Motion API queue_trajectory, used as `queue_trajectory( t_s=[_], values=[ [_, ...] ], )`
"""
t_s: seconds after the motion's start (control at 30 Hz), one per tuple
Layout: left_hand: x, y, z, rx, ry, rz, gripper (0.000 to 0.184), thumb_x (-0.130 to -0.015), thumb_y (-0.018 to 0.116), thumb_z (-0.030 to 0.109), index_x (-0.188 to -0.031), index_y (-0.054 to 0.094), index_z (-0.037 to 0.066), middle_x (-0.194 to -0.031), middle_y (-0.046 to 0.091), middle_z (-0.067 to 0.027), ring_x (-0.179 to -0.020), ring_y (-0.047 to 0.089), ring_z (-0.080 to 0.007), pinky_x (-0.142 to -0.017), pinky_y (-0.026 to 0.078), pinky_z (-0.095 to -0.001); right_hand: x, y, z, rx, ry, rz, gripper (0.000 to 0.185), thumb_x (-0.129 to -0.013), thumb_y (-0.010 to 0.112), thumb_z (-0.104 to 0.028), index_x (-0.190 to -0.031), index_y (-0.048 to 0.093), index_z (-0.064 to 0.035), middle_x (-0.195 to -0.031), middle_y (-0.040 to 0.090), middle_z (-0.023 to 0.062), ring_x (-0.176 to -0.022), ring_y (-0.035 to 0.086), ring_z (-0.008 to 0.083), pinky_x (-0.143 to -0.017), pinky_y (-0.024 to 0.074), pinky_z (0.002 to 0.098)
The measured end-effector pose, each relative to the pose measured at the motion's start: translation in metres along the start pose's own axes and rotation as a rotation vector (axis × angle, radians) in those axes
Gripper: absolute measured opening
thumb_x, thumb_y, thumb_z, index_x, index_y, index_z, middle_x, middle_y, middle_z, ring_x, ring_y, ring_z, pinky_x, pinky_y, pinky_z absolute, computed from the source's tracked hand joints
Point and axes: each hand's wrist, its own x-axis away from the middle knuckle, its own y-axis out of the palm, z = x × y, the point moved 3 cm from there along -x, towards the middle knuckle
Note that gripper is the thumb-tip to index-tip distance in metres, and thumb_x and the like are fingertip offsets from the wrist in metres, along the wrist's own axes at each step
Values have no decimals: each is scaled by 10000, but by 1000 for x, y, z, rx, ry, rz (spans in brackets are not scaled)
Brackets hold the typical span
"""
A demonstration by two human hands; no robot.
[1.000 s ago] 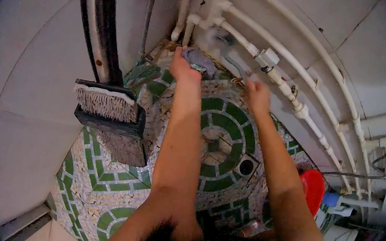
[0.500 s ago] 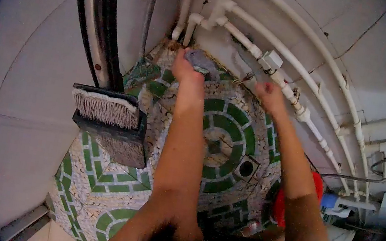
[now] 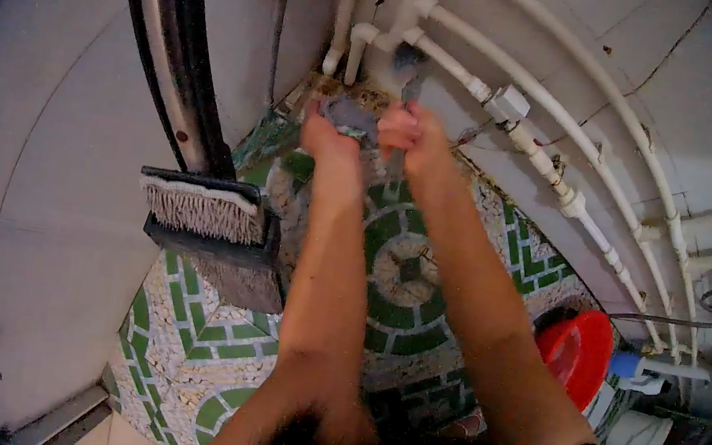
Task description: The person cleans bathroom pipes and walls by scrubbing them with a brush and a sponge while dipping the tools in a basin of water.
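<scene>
My left hand (image 3: 325,133) is closed on a bunched grey cloth (image 3: 350,117), low in the corner where the walls meet the floor. Close on its right, my right hand (image 3: 413,139) grips the grey handle of a brush (image 3: 410,57). The dark bristle end of this brush points up toward the wall pipes, and its handle's other end sticks out below my fist. Brown dirt (image 3: 352,91) lines the corner just beyond the cloth.
White pipes (image 3: 533,88) run along the right wall. A mop (image 3: 202,207) with a dark metal pole stands on the left. The patterned floor (image 3: 200,342) is green and pale. At right are a red basin (image 3: 586,358) and a white bucket (image 3: 639,438).
My right hand has swung left from beside the pipes to near my left hand, bringing the brush with it. The left hand stays in the corner, and the view has shifted slightly.
</scene>
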Motion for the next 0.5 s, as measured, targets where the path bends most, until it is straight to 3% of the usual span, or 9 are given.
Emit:
queue_trajectory(
  t_s=[0.03,0.13,0.23,0.3,0.37,0.43,0.5],
  values=[
    [6,3,3,-8,9,26,154,-834,508,209,-803,543,63,-817,582,-44,-730,562,-224,-667,466,-393,10,9,4,107,-86,14,257,-915,363,-258,-782,455,-58,-518,342,-66,-377,246,36,-335,200,179],
    [-1,1,-3,-39,-7,26,156,-832,496,207,-770,522,66,-786,568,-47,-709,556,-217,-653,467,-382,12,4,13,107,10,86,227,-899,404,-249,-793,457,-55,-521,329,-70,-376,243,30,-337,204,167],
    [-15,-16,-18,-25,-84,-22,159,-830,484,208,-751,504,71,-756,555,-47,-675,546,-210,-626,466,-373,-26,-7,-10,88,-61,5,195,-879,454,-241,-804,470,-62,-521,331,-68,-384,259,26,-339,208,169],
    [-21,-11,-16,-42,-115,-31,157,-830,476,204,-746,498,73,-744,550,-46,-653,539,-206,-612,464,-366,-11,-3,2,101,-73,127,194,-876,467,-242,-796,471,-66,-521,338,-63,-384,275,29,-334,213,178],
    [-4,-2,-5,-133,-141,16,152,-829,470,198,-745,496,74,-739,548,-44,-632,534,-202,-605,461,-360,-1,17,11,209,-95,186,194,-876,471,-242,-789,472,-68,-524,346,-59,-384,289,32,-330,219,186],
    [17,5,-14,-2,-214,-51,153,-828,471,197,-746,498,70,-749,554,-48,-623,535,-203,-603,463,-354,-2,30,14,400,-129,185,195,-879,466,-240,-782,471,-71,-527,353,-57,-384,298,36,-327,224,192],
    [-5,-6,-27,113,-202,-90,165,-826,483,219,-771,504,65,-772,568,-50,-659,547,-207,-638,466,-356,-30,45,-2,115,96,-21,192,-873,483,-250,-799,484,-73,-530,361,-53,-383,293,37,-328,227,193]
  ],
)
